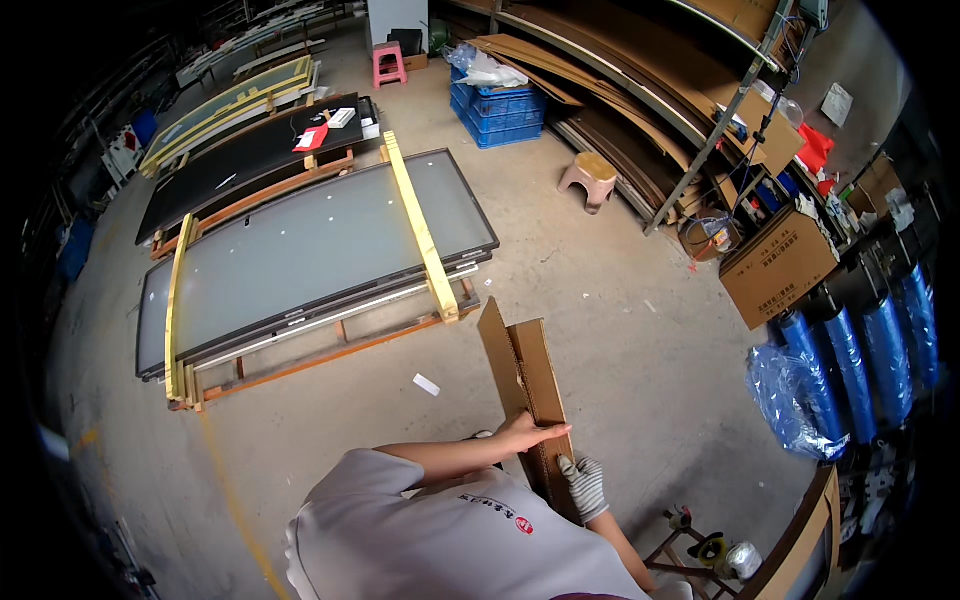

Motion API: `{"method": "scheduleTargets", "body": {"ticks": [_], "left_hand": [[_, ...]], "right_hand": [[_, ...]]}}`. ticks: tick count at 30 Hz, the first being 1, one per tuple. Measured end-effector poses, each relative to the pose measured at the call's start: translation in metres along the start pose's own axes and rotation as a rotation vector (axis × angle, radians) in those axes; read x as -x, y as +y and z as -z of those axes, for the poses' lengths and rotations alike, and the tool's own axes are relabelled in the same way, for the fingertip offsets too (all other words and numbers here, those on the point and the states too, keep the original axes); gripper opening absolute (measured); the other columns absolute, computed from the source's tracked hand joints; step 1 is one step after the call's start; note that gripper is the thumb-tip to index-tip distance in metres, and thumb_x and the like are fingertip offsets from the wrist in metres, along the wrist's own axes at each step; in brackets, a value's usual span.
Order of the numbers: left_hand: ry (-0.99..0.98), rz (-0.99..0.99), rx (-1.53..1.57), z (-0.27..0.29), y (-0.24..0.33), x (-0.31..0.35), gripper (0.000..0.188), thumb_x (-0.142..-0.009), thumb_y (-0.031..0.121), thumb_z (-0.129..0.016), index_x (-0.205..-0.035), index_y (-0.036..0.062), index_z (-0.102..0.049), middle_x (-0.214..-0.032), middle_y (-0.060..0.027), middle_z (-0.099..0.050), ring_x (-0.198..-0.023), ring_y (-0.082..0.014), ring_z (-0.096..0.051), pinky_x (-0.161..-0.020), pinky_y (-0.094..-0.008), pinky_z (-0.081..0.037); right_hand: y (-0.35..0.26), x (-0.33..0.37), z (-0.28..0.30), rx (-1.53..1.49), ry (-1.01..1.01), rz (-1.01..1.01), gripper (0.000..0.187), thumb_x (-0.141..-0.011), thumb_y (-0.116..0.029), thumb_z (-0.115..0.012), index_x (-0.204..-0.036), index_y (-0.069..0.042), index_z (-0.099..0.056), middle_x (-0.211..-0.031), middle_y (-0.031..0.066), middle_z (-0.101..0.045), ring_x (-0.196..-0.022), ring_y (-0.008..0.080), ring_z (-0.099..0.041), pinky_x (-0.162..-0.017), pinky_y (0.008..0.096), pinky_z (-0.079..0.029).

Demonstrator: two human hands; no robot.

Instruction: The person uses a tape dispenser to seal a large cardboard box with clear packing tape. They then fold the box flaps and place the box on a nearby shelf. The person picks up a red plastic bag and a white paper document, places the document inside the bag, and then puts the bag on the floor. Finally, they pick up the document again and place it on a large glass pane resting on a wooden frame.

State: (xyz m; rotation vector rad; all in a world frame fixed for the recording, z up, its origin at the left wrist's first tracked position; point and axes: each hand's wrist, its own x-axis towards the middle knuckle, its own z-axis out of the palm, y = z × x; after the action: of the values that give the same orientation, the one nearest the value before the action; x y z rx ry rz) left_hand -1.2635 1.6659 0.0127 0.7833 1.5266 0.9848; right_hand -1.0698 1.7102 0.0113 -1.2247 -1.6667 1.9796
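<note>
A long strip of folded brown cardboard [540, 375] stands up in front of my body, its creased flaps partly spread at the far end. My bare left hand [532, 433] grips it around the middle, with the thumb laid across the panel toward the right edge. Lower down, my right hand [586, 487], in a grey-and-white striped glove, is closed on the right edge of the same cardboard. My shirt and arms hide its lower end. The fingers behind the panels cannot be seen.
Framed glass panels [300, 250] lie stacked on a low rack at left, with yellow wooden bars [420, 230] across. Blue crates [495, 112], a small stool [588, 182] and shelving stand ahead. Blue film rolls [850, 350] and a cardboard box [778, 268] are at right; a tape stand [710, 550] is nearby.
</note>
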Motion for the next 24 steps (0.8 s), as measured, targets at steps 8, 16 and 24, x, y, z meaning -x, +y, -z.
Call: {"method": "scheduleTargets", "body": {"ticks": [8, 16, 24], "left_hand": [[0.040, 0.200, 0.338, 0.010, 0.025, -0.177, 0.056, -0.089, 0.050, -0.046, -0.121, 0.0043, -0.046, -0.113, -0.0132, -0.055, -0.098, -0.0228, -0.058, -0.070, -0.0354, -0.054], [0.365, 0.242, 0.708, 0.042, 0.106, -0.349, 0.036, -0.085, 0.016, -0.048, -0.116, -0.0016, -0.044, -0.107, -0.0153, -0.055, -0.089, -0.0314, -0.062, -0.068, -0.0421, -0.056], [0.771, 0.061, 0.893, 0.135, 0.147, -0.432, 0.038, -0.083, 0.017, -0.050, -0.116, -0.0004, -0.043, -0.101, -0.0165, -0.058, -0.082, -0.0296, -0.064, -0.059, -0.0400, -0.057]], "right_hand": [[0.003, -0.177, 0.100, 0.213, -0.009, 0.006, 0.029, -0.085, -0.026, -0.061, -0.097, 0.001, -0.063, -0.076, 0.0004, -0.060, -0.066, 0.0090, -0.052, -0.060, 0.0254, -0.047], [-0.151, -0.360, 0.205, 1.363, -0.051, 0.121, 0.021, -0.090, -0.027, -0.042, -0.090, -0.009, -0.053, -0.068, 0.0177, -0.061, -0.066, 0.0354, -0.061, -0.059, 0.0471, -0.048], [-0.312, -0.611, 0.420, 0.240, 0.569, 0.625, 0.032, -0.091, -0.030, -0.051, -0.085, 0.001, -0.057, -0.069, 0.0084, -0.058, -0.062, 0.0133, -0.047, -0.058, 0.0288, -0.043]]}}
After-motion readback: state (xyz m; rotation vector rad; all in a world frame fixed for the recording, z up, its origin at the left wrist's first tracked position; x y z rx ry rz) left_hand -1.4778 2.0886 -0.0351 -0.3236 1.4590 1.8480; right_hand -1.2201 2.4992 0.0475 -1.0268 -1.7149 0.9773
